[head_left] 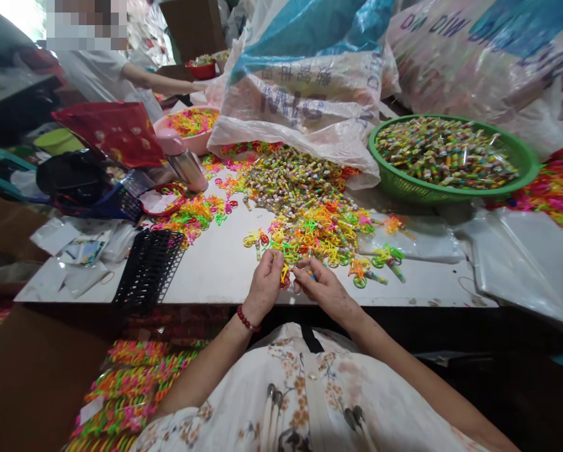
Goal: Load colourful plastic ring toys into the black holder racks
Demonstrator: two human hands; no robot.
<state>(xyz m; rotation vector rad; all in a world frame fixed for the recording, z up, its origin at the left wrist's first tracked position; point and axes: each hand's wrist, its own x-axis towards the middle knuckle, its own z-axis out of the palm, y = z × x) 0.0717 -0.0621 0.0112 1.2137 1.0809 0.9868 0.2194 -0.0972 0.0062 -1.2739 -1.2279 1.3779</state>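
My left hand [266, 279], wearing a red bead bracelet, is closed in a pinch at the table's front edge. Between its fingertips and those of my right hand is a small yellow and red plastic piece [285, 276]. My right hand [319, 285] is also closed, its fingers curled round a small tube with a bit of blue showing; most of the tube is hidden. Just beyond both hands spreads a heap of bright plastic pieces [316, 232]. Behind it lies a pile of small patterned tubes [285, 179]. Several tubes with plastic pieces attached [380, 270] lie to the right.
A green basket [455, 196] full of tubes stands at the back right. Large printed plastic sacks [304, 88] rise behind the pile. Clear plastic bags [521, 257] lie at right. On the left are a flask [187, 163] and a black plastic rack [147, 267]. A co-worker [93, 72] is beyond.
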